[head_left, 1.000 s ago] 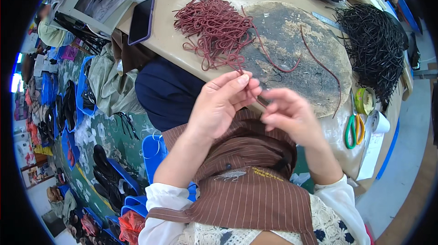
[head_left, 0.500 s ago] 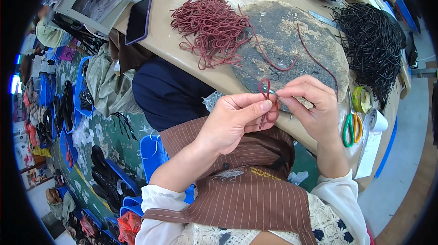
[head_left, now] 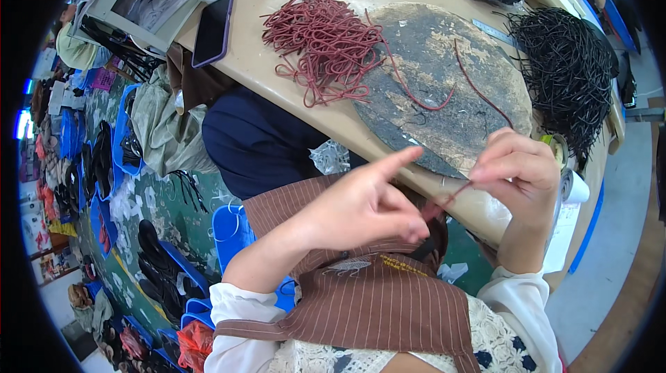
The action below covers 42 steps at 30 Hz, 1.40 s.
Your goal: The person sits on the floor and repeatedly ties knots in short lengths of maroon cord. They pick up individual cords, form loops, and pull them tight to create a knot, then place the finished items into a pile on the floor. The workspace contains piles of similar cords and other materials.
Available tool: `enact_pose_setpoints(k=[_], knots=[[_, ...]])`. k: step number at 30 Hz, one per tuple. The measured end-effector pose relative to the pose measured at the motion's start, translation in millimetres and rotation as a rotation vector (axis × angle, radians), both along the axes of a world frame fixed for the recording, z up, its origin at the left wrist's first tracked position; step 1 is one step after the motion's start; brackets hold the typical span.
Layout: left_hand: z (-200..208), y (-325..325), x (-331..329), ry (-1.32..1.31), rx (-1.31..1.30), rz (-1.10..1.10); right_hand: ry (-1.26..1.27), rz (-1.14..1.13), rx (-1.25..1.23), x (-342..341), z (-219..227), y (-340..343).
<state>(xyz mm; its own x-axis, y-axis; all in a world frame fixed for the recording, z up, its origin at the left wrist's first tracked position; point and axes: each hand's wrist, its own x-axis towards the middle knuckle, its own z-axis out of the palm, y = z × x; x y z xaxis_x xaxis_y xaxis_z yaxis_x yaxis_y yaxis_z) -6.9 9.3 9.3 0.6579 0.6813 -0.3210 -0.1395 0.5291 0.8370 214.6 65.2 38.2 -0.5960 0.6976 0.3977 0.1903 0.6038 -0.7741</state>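
Observation:
My right hand [head_left: 520, 168] pinches a dark red cord [head_left: 459, 195] between thumb and fingers, above the front edge of the table. From there the cord slants down toward my left hand [head_left: 361, 210], which is over my lap. The index finger and thumb of that hand are spread apart. Its other fingertips are blurred beside the cord's lower end; any contact there is unclear. Beyond the hands lies a worn round grey board [head_left: 444, 61], with two loose strands of red cord across it. A tangled pile of red cord [head_left: 316, 40] sits on its left.
A bundle of black cords [head_left: 565, 78] lies at the right, near a metal ruler [head_left: 494, 31]. A green-and-yellow tin [head_left: 555, 147] and a white roll [head_left: 573, 187] stand close to my right hand. A phone [head_left: 212, 31] rests at the table's left edge. Blue bins [head_left: 232, 234] are on the floor.
My hands have moved apart, the right one farther right and the left one slightly lower. The cord loop that both hands held is gone from view; a straighter length shows between them.

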Motion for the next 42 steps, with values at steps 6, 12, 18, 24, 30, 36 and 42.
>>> enact_pose_setpoints(k=[6, 12, 18, 24, 30, 36, 42], knots=[[24.2, -8.7, 9.0, -0.115, 0.228, 0.249, 0.107, 0.052, -0.699, -19.7, -19.5, -19.7], [1.0, -4.5, 0.5, 0.051, 0.282, 0.375, 0.375, 0.174, -0.966, -19.3, -14.1, -29.9], [-2.6, -5.5, 8.4, 0.084, 0.259, 0.464, 0.233, 0.09, -0.982, -26.7, -3.6, -28.9], [-10.3, -3.9, 4.2, 0.219, 0.149, 0.509, 0.113, -0.037, -0.565, -46.8, -29.2, -26.6], [-15.7, -4.9, 2.9, 0.082, -0.033, 0.55, -0.081, -0.135, -0.681, -51.0, -25.2, -26.8], [-26.4, -4.4, 4.0, -0.029, -0.116, 0.485, -0.118, -0.132, -0.516, -48.1, -27.6, -25.8], [-19.3, -8.6, 4.3, -0.184, -0.323, 0.513, -0.217, -0.134, -0.307, -47.1, -18.8, -23.7]])
